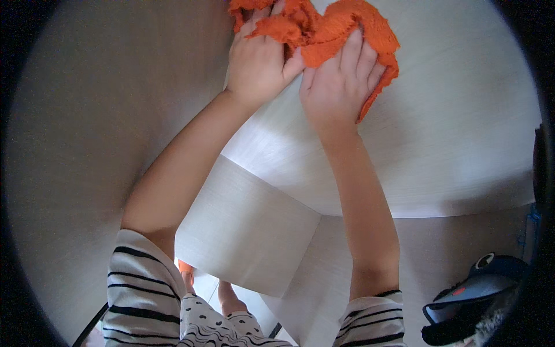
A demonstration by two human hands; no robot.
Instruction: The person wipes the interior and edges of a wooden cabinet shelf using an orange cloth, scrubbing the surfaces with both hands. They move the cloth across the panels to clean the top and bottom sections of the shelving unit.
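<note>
A crumpled orange cloth lies against a pale wood-grain panel at the top of the view. My left hand holds its left part, and folds of the fabric cover most of those fingers. My right hand grips the cloth's right part, palm towards the panel. Its fingers are stretched out, some of their tips tucked beneath a fold, and one edge of the cloth hangs down beside the wrist. The two thumbs are close together at the middle of the cloth.
A darker wood-grain panel rises on the left. Below my forearms is a pale board, meeting another side panel. At lower right sits a dark blue slipper-like item with an eye design. White floor tiles show near my feet.
</note>
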